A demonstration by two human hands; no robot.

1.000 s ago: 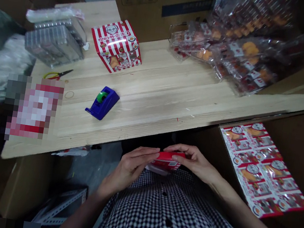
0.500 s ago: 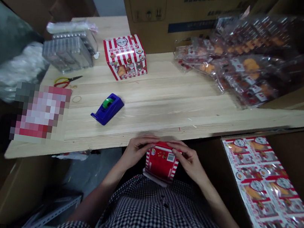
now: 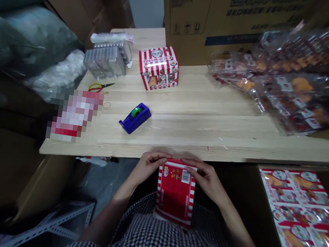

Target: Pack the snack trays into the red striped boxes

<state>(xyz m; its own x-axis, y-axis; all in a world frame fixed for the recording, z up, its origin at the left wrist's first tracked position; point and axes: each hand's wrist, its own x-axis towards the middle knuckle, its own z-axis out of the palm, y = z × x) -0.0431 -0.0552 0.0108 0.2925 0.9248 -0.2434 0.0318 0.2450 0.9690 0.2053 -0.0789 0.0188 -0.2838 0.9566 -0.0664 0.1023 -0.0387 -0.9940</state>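
Note:
Between my two hands, just off the table's front edge, is a red printed card [image 3: 175,193] with striped sides and a barcode near its top. My left hand [image 3: 150,164] pinches its upper left corner, thumb in front and fingers behind. At the upper right corner my right hand [image 3: 206,177] grips it the same way. The card's lower end reaches down against the checked shirt. Farther back on the table stands a red-and-white striped folded card [image 3: 158,68] of similar print. A blue tape dispenser [image 3: 136,118] with a green roll lies between that and my hands.
Scissors [image 3: 100,86] and a blurred pink pack [image 3: 76,114] lie at the table's left, before clear plastic cases [image 3: 105,62]. Bagged toy food packs [image 3: 290,84] pile up at right by a large carton [image 3: 191,47]. Printed sheets [image 3: 302,214] rest at lower right.
The view has shifted left, so the table's things appear farther right. The card between my hands shows more of its length and hangs flatter; both hands keep their hold on its top edge.

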